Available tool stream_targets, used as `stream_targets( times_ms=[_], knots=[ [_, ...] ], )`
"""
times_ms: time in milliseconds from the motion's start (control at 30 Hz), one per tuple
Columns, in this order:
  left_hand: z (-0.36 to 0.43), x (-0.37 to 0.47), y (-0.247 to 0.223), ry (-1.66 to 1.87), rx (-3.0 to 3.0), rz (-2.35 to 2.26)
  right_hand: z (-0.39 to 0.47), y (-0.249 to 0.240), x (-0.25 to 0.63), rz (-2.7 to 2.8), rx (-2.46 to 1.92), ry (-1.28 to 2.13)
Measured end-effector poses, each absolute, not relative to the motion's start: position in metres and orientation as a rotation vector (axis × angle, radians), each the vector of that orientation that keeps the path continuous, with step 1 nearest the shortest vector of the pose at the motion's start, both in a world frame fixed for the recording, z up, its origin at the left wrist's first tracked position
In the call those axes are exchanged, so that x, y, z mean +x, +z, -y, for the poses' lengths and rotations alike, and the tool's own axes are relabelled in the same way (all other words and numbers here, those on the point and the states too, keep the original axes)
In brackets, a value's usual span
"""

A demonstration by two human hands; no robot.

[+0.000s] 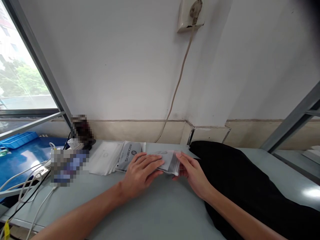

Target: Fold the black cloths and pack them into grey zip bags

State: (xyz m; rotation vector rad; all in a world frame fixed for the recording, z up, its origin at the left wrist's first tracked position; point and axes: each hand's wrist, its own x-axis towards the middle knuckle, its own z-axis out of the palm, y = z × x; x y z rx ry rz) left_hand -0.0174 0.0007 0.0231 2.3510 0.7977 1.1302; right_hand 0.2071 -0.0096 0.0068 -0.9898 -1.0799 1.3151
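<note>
A clear plastic bag with a grey insert (166, 160) lies on the grey table (150, 213) between my hands. My left hand (143, 170) rests on its left part, palm down with the fingers stretched out. The bag's right end is pinched between the thumb and fingers of my right hand (191, 170). Left of my left hand is a grey package printed ROCKBROS (127, 155). Beside that package sits a pile of clear plastic bags (105, 156).
Black cloth (232, 180) covers the table's right side. At the left are white cables (30, 186), a blurred blue object (71, 166) and a blurred dark object (82, 130). A blue tray (20, 140) stands farther left. A cord (178, 80) hangs from the wall socket.
</note>
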Motion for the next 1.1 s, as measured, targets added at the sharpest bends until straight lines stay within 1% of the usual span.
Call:
stream_targets(
  times_ms=[67, 133, 200, 300, 367, 433, 567, 667, 800, 967, 1033, 1100],
  knots=[
    [-0.004, -0.019, 0.018, 1.298, 2.319, -0.863, 0.012, 0.005, 0.207, 1.177, -1.03, 1.201],
    [-0.007, -0.02, 0.017, 1.371, 2.194, -0.999, 0.014, 0.003, 0.208, 1.279, -1.087, 0.987],
    [-0.009, -0.021, 0.019, 1.365, 2.016, -1.09, 0.016, 0.003, 0.211, 1.395, -1.142, 0.649],
    [-0.009, -0.02, 0.024, 1.356, 1.773, -1.047, 0.016, 0.005, 0.215, 1.501, -1.196, 0.115],
    [-0.01, -0.019, 0.027, 1.265, 1.631, -0.982, 0.014, 0.007, 0.216, 1.519, -1.217, -0.028],
    [-0.012, -0.018, 0.028, 1.111, 1.531, -0.938, 0.011, 0.007, 0.217, 1.532, -1.242, 0.075],
    [-0.018, -0.02, 0.023, 0.844, 1.528, -0.943, 0.003, 0.002, 0.219, 1.6, -1.343, 0.632],
    [-0.022, -0.023, 0.015, 0.663, 1.609, -0.98, 0.002, -0.002, 0.219, 1.738, -1.35, 0.794],
    [-0.024, -0.023, 0.006, 0.593, 1.639, -0.958, 0.007, 0.001, 0.216, 1.797, -1.311, 0.952],
    [-0.018, -0.02, 0.006, 0.48, 1.607, -0.784, 0.012, 0.006, 0.211, 1.838, -1.145, 1.303],
    [-0.016, -0.02, 0.008, 0.473, 1.662, -0.774, 0.012, 0.005, 0.211, 1.821, -1.076, 1.43],
    [-0.014, -0.02, 0.009, 0.494, 1.738, -0.791, 0.011, 0.001, 0.213, 1.806, -1.044, 1.48]
  ],
)
